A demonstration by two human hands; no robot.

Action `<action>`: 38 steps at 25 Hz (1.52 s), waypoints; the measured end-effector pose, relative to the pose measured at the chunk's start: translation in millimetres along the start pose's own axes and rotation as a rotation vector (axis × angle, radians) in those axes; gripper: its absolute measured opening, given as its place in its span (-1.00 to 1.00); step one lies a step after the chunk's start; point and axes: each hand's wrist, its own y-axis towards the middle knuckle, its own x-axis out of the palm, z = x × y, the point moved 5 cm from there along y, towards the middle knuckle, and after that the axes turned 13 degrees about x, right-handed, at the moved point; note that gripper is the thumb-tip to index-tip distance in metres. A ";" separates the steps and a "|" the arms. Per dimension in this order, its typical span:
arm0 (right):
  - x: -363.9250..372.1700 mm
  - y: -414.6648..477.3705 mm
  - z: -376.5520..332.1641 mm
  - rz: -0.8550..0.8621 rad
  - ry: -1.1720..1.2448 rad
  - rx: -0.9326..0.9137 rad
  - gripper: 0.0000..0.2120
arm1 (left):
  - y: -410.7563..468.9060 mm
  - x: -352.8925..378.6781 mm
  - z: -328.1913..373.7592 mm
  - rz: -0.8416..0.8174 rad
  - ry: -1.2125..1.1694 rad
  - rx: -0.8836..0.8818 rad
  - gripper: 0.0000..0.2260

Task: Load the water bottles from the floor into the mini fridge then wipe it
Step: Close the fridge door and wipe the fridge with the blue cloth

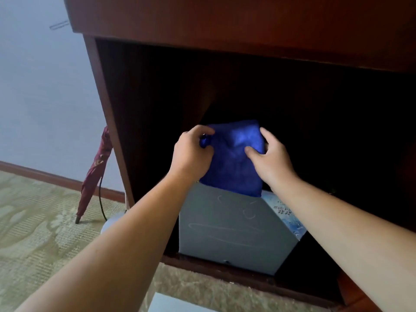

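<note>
A grey mini fridge stands inside a dark wooden cabinet recess, its door shut, with a blue printed sticker on its right side. A blue cloth hangs over the fridge's top front edge. My left hand pinches the cloth's upper left corner. My right hand grips its upper right edge, thumb on the front of the cloth. No water bottles show in view.
The reddish wooden cabinet surrounds the fridge on all sides. A folded maroon umbrella leans against its left side beside a black cable. Patterned beige carpet covers the floor. A pale object sits near the cabinet's left foot.
</note>
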 end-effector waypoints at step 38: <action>-109.2 12.0 90.5 0.142 -0.233 -0.169 -0.64 | 29.9 106.6 -24.8 -0.429 0.789 -0.147 -0.38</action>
